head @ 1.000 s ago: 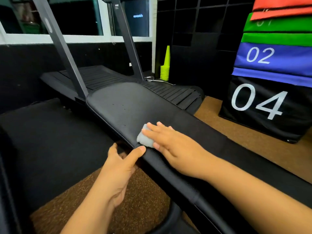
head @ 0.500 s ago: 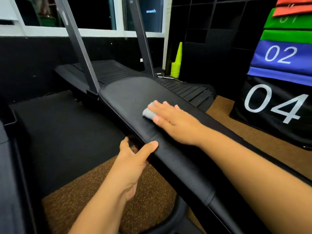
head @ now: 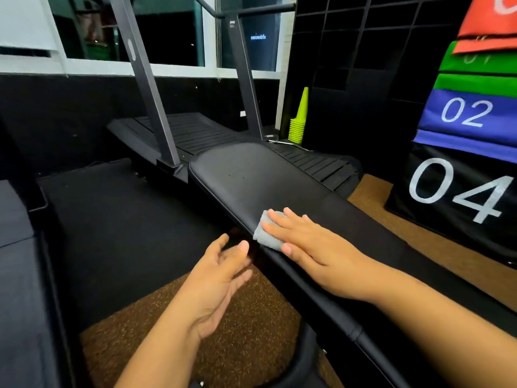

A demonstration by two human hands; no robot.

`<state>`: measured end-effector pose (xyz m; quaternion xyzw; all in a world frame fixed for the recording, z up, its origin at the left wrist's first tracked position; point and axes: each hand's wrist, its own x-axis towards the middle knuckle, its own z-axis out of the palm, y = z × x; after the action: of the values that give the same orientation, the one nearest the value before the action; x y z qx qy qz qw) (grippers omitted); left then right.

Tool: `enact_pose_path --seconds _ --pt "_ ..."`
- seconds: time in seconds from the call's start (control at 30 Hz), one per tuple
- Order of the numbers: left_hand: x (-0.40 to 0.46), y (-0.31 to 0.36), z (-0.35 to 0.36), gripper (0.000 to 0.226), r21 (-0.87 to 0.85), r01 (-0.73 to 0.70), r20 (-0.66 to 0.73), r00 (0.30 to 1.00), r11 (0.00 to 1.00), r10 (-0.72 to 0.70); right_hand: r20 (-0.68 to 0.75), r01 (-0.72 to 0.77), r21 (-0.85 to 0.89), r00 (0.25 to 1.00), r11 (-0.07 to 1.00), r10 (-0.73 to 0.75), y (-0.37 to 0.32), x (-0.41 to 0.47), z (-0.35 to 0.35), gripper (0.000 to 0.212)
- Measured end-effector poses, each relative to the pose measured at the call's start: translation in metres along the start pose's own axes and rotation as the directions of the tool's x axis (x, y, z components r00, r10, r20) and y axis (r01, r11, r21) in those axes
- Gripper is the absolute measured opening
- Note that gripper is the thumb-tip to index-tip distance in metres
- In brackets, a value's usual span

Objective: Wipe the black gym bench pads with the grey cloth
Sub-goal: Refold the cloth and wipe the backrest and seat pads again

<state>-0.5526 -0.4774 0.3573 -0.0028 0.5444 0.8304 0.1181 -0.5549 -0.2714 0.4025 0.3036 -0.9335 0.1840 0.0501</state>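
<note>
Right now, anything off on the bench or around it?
Nothing damaged or spilled. The only thing of note: small pale specks on the far part of the bench pad, beyond the grey cloth under the right hand. The left hand is open beside the pad's edge, holding nothing.

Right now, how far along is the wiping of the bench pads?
Done: nothing can be confirmed; no wiped area stands out. In hand: the right hand presses the grey cloth flat on the bench pad near its left edge; the left hand hangs open beside it. Left: specks still dot the pad's far end.
</note>
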Motion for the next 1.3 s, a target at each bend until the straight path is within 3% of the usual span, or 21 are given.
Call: enact_pose_path --seconds 0.07,0.2,0.3,0.4,0.53,0.73,0.87,1.13,1.3 --pt "0.004 0.005 -0.004 0.076 0.002 0.013 -0.051 0.999 1.000 -0.013 -0.004 -0.016 0.050 1.000 0.999 0.016 0.004 0.017 -0.003 0.046" --pt "0.016 0.015 -0.004 0.026 0.005 0.027 -0.109 0.994 1.000 -0.026 -0.051 -0.134 0.043 0.989 0.990 0.136 0.014 0.071 -0.008 0.045" --pt "0.022 0.021 -0.008 0.032 0.008 0.010 -0.181 0.984 1.000 -0.009 -0.038 -0.164 0.004 0.986 0.986 0.164 0.008 0.090 -0.010 0.045" --pt "0.025 0.030 -0.013 0.018 0.027 0.005 -0.230 0.973 1.000 0.002 0.004 -0.038 0.008 0.999 0.999 0.038 -0.006 0.069 -0.008 0.045" --pt "0.032 0.038 -0.018 0.038 0.087 -0.013 -0.259 0.965 0.996 0.035 0.042 0.100 -0.075 0.994 0.992 -0.097 -0.013 0.042 0.000 0.046" --pt "0.029 0.040 -0.016 0.008 0.067 0.002 -0.291 0.957 0.998 0.017 0.036 -0.023 -0.030 0.999 0.999 0.024 -0.016 0.094 -0.003 0.046" --pt "0.028 0.035 -0.016 0.009 0.051 -0.005 -0.319 0.948 0.999 0.021 -0.004 -0.066 -0.029 0.998 0.997 0.066 -0.017 0.119 -0.003 0.047" --pt "0.054 0.054 -0.021 0.022 0.120 -0.104 -0.329 0.934 0.987 0.138 0.129 0.091 -0.076 0.988 0.993 -0.081 -0.008 0.067 -0.006 0.047" --pt "0.070 0.078 -0.030 0.023 0.153 -0.195 -0.405 0.882 0.969 0.241 0.118 0.088 -0.074 0.990 0.993 -0.079 -0.013 0.108 -0.004 0.047"
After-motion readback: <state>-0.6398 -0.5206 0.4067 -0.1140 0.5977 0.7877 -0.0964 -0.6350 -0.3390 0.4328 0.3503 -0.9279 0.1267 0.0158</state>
